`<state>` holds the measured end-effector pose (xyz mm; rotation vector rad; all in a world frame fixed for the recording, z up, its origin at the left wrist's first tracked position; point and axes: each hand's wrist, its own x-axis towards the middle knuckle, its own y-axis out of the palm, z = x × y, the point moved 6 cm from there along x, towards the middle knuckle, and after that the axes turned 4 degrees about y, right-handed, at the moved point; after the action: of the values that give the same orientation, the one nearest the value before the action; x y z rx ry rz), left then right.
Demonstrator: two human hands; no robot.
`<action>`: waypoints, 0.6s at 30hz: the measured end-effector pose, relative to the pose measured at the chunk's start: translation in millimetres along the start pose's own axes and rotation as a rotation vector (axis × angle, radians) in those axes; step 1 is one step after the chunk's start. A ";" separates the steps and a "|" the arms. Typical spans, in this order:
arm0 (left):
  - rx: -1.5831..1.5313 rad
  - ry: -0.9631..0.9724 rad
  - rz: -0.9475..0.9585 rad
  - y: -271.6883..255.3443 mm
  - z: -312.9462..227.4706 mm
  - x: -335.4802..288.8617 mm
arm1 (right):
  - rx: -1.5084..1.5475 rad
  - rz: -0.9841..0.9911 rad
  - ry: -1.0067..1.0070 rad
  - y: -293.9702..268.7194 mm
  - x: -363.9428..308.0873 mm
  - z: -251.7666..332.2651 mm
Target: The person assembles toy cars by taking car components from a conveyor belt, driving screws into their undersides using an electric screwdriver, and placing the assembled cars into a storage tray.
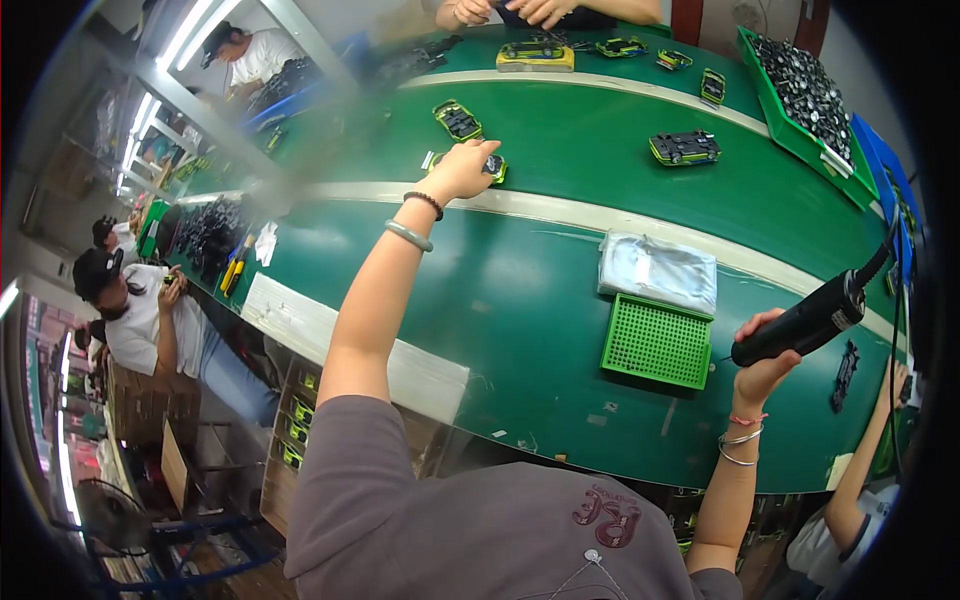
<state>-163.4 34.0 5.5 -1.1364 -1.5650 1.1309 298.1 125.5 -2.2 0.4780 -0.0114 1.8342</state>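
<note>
My left hand (462,172) reaches far forward onto the green belt and closes over a yellow-green toy car (498,168), which it partly hides. Just beyond it lies another toy car (458,119), its dark underside up. At the right, my right hand (765,365) grips a black electric screwdriver (800,325) with a cord at its back end; its thin bit points left, above the table. Left of this tool sit a green perforated tray (656,342) and a pale plastic-wrapped packet (658,272).
An upturned toy car (685,148) lies farther along the belt. A green bin (800,100) of small dark parts stands at the far right. A black part (846,376) rests near the right edge. Co-workers sit across, left and right; a co-worker's hands (540,10) show at the top.
</note>
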 end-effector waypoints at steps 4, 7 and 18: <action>-0.092 0.084 -0.117 -4.0 -20.8 9.1 | -0.012 -0.003 0.001 0.8 1.6 2.2; -0.278 0.224 -0.233 -17.9 -71.9 30.3 | -0.013 -0.004 -0.011 -4.7 1.3 3.4; -0.090 0.518 -0.173 82.8 -304.1 127.3 | 0.045 -0.025 0.053 -25.0 5.9 -24.6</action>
<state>118.2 224.4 5.3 -1.2088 -1.2821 0.5920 311.9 144.9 -28.6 0.4594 0.0719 1.8247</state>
